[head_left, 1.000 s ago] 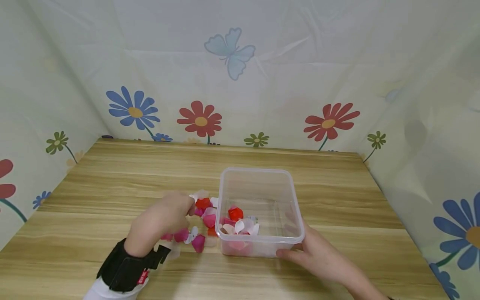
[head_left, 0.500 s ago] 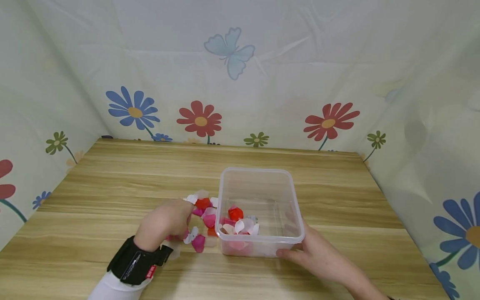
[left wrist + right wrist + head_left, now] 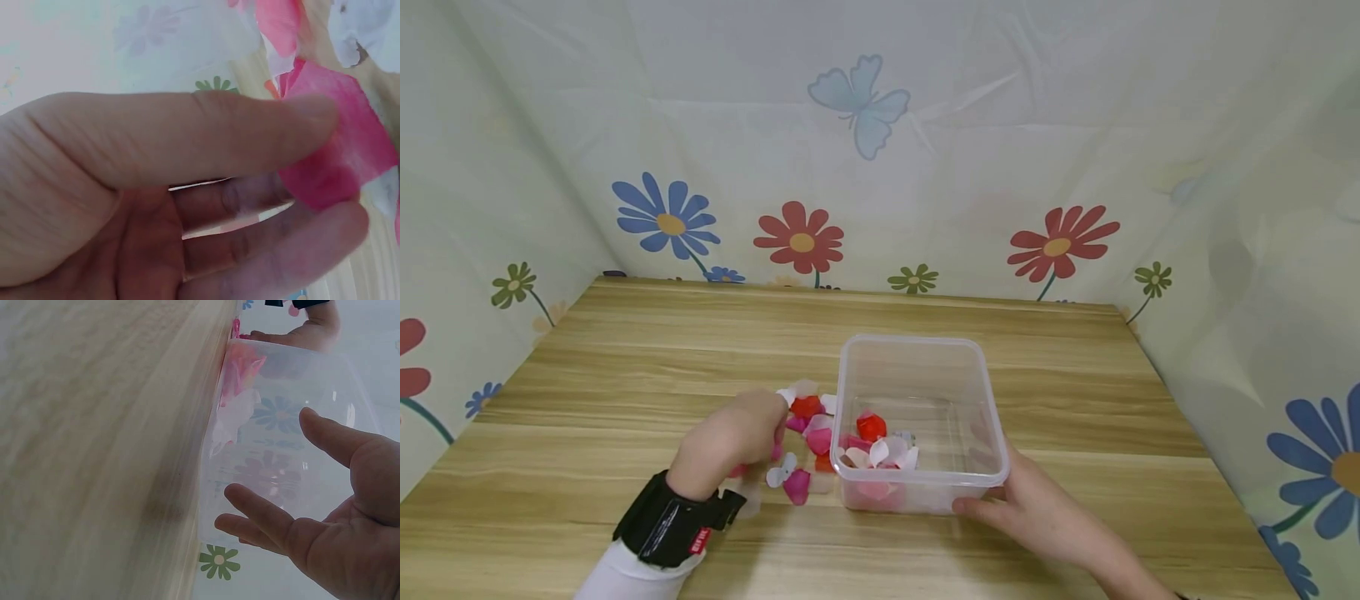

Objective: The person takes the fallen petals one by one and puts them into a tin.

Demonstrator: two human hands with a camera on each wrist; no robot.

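Observation:
My left hand (image 3: 733, 437) is over a loose cluster of petals on the table. In the left wrist view, its thumb and fingertips pinch a deep pink petal (image 3: 337, 140). Close by lie a magenta petal (image 3: 797, 487), a pale petal (image 3: 782, 471) and a red petal (image 3: 806, 407). To their right stands a clear plastic box (image 3: 925, 477), without a lid, holding several red, pink and white petals (image 3: 893, 452) towards its left side. My right hand (image 3: 1030, 504) rests against the box's near right corner, its fingers spread and fairly straight along the wall in the right wrist view.
The wood-grain table (image 3: 1075, 383) is enclosed at the back and sides by a white curtain (image 3: 962, 167) printed with flowers and a butterfly. A black strap (image 3: 662, 521) wraps my left wrist. A pale, see-through petal (image 3: 748, 500) lies beside it.
My left hand dipped a little towards the front and right, then rose slightly with a pink petal pinched from the cluster. My right hand and the box have stayed in place.

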